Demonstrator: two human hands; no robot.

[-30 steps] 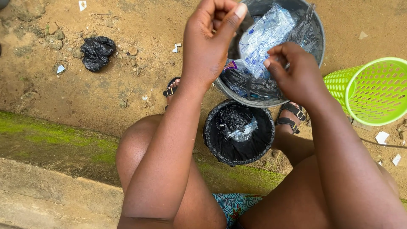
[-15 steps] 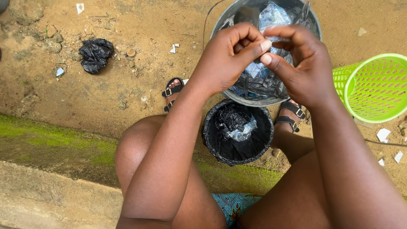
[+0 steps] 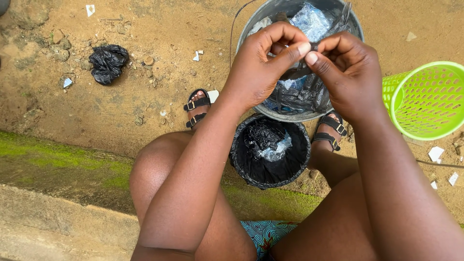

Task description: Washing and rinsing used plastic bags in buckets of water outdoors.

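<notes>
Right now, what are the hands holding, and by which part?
Both the left hand and right hand pinch the top edge of a black plastic bag between thumbs and forefingers.

Metal basin (image 3: 251, 29) on ground, beyond lined bin (image 3: 270, 152) between feet. Perforated basket (image 3: 425, 99) right of basin. Crumpled bag (image 3: 107, 62) far left. Both hands above basin.

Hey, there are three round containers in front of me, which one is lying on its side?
The lime-green perforated basket at the right, tipped with its opening facing sideways. The grey metal bucket and the small black-lined bin both stand upright.
</notes>
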